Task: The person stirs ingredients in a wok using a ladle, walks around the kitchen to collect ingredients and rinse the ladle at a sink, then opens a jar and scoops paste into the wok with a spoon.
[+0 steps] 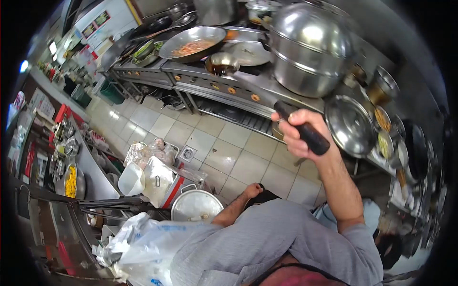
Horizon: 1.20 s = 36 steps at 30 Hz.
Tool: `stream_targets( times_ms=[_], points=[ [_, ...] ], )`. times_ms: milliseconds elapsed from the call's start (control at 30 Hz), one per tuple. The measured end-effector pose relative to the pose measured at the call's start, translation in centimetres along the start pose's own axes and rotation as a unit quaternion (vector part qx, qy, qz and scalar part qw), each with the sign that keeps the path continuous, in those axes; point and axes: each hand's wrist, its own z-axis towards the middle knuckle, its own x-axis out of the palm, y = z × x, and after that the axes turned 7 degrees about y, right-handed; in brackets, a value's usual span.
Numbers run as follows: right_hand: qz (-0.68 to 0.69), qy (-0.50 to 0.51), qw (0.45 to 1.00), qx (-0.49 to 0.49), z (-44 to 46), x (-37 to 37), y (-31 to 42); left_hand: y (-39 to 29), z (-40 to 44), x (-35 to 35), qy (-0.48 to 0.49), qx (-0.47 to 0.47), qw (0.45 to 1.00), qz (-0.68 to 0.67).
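Note:
My right hand [305, 132] is wrapped round the black handle of a ladle [255, 80]. The ladle's metal bowl, with dark liquid in it, hangs over the front edge of the stove. Just behind the bowl sits a wide pan [202, 34] holding orange-pink food, perhaps shrimp. A flat metal pan or lid [250, 53] lies to the right of that pan. Low beside my body, my left hand [252, 190] has its fingers curled in; whatever it may hold is too small to tell.
A large steamer pot [310, 50] stands on the stove [219, 88]. Right of it are a round metal lid [350, 125] and several bowls. On the tiled floor [224, 155] are a lidded pot [195, 206] and bags. A bowl of yellow pieces [71, 182] is at left.

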Motion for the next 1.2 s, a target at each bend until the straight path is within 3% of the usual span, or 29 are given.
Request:
stream_targets(
  times_ms=[133,200,333,467,500,533,633,700,733,767,833,867,900,933,1033,1100,1167,1200],
  points=[
    [-0.069,0.046,0.996,0.018,12.1,-3.4,7.1,3.8,1.6,-8.2,-0.139,-0.040,0.986,-0.078],
    [-0.131,0.036,0.990,0.022,18.7,-5.7,10.1,4.8,1.1,-12.1,-0.256,-0.070,0.941,-0.209],
    [-0.307,-0.054,0.950,0.002,33.2,-10.3,12.2,2.7,-2.3,-17.0,-0.336,-0.099,0.864,-0.362],
    [-0.571,-0.145,0.805,0.069,45.8,-17.4,14.0,3.9,-1.6,-18.3,-0.374,-0.115,0.811,-0.435],
    [-0.578,-0.117,0.805,0.066,48.7,-20.2,15.2,4.5,-1.1,-18.5,-0.369,-0.132,0.801,-0.452],
    [-0.637,-0.126,0.757,0.071,50.4,-21.3,16.4,5.2,-0.6,-18.8,-0.362,-0.148,0.792,-0.469],
    [-0.682,-0.130,0.718,0.047,55.3,-25.0,18.9,7.3,1.1,-20.5,-0.362,-0.169,0.800,-0.447],
    [-0.739,-0.172,0.649,0.054,58.6,-25.5,20.8,7.7,2.0,-23.3,-0.349,-0.197,0.817,-0.415],
    [-0.737,-0.173,0.651,0.059,59.9,-25.6,20.8,7.8,2.2,-24.3,-0.331,-0.226,0.832,-0.382],
    [-0.764,-0.172,0.616,0.083,61.3,-25.5,20.9,7.9,2.9,-25.8,-0.345,-0.226,0.831,-0.374],
    [-0.802,-0.165,0.557,0.138,61.3,-22.7,19.8,12.0,5.3,-27.8,-0.343,-0.215,0.844,-0.352],
    [-0.872,-0.099,0.477,0.053,62.2,-25.2,18.6,14.6,6.7,-28.3,-0.344,-0.202,0.854,-0.333],
    [-0.873,-0.115,0.464,0.095,60.0,-22.5,17.5,16.8,7.8,-29.5,-0.311,-0.231,0.850,-0.358],
    [-0.899,-0.114,0.418,0.062,58.8,-23.2,16.2,16.7,8.1,-31.2,-0.304,-0.230,0.852,-0.359],
    [-0.883,-0.121,0.444,0.096,53.0,-21.1,17.2,16.3,8.1,-37.0,-0.314,-0.266,0.829,-0.380],
    [-0.884,-0.134,0.440,0.085,49.3,-21.2,18.6,17.4,8.2,-40.1,-0.286,-0.264,0.848,-0.361],
    [-0.870,-0.109,0.478,0.056,46.3,-18.9,20.5,19.9,8.3,-42.3,-0.249,-0.263,0.869,-0.336],
    [-0.852,-0.163,0.484,0.118,45.2,-14.7,20.7,21.2,8.3,-43.5,-0.242,-0.262,0.873,-0.332]
  ],
)
